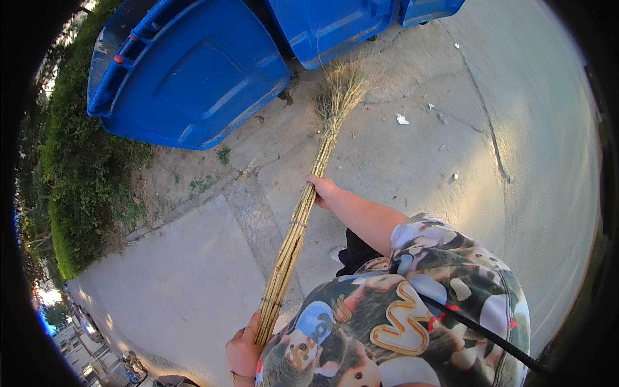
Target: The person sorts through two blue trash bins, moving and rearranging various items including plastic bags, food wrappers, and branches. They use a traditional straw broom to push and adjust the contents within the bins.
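Note:
A long broom of bundled bamboo canes with a brush of thin twigs (296, 220) slants across the middle of the head view. My left hand (245, 344) is closed around the lower end of its handle, close to my shirt. Farther up, my right hand (324, 191) grips the handle below the twigs. The twig head is spread near the concrete ground, just below the blue plastic bins; whether it touches the ground I cannot tell. Wire ties circle the canes at several places. Part of each hand's fingers is hidden behind the handle.
Large blue plastic bins (203, 82) line the top, beside a green hedge (82, 179) on the left. Crumpled white litter (402, 119) and small debris lie on the cracked concrete (411, 159). A dark cord (483, 331) crosses my patterned shirt.

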The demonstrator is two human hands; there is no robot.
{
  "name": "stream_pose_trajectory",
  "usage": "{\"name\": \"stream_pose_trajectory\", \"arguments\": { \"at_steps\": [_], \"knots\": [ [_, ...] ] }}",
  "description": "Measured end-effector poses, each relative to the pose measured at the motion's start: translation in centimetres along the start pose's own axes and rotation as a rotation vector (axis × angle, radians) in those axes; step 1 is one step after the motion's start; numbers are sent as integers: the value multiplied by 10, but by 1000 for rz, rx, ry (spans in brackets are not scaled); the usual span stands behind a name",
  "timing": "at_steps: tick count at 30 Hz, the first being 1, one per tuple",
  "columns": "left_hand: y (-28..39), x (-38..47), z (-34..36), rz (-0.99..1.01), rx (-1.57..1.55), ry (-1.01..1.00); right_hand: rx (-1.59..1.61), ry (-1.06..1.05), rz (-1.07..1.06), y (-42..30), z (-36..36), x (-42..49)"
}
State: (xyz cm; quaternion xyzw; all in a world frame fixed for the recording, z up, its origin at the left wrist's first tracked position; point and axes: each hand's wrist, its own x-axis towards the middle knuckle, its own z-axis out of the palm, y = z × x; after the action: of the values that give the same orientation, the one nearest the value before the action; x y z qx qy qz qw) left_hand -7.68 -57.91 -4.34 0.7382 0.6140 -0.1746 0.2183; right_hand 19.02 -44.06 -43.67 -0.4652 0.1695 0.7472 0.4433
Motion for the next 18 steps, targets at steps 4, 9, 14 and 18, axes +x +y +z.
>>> {"name": "stream_pose_trajectory", "arguments": {
  "at_steps": [4, 9, 14, 18],
  "knots": [
    [52, 104, 25, 256, -140, -31, -109, 257, -72, -60, -74, 49],
    [84, 135, 34, 394, 45, -416, 106, 512, 6, -22, -205, -3],
    [19, 99, 8, 408, 31, -240, 476, 464, -120, 46, -192, -71],
    [-85, 2, 13, 346, -39, 99, 528, 206, -93, 120, -126, -111]
  ]
}}
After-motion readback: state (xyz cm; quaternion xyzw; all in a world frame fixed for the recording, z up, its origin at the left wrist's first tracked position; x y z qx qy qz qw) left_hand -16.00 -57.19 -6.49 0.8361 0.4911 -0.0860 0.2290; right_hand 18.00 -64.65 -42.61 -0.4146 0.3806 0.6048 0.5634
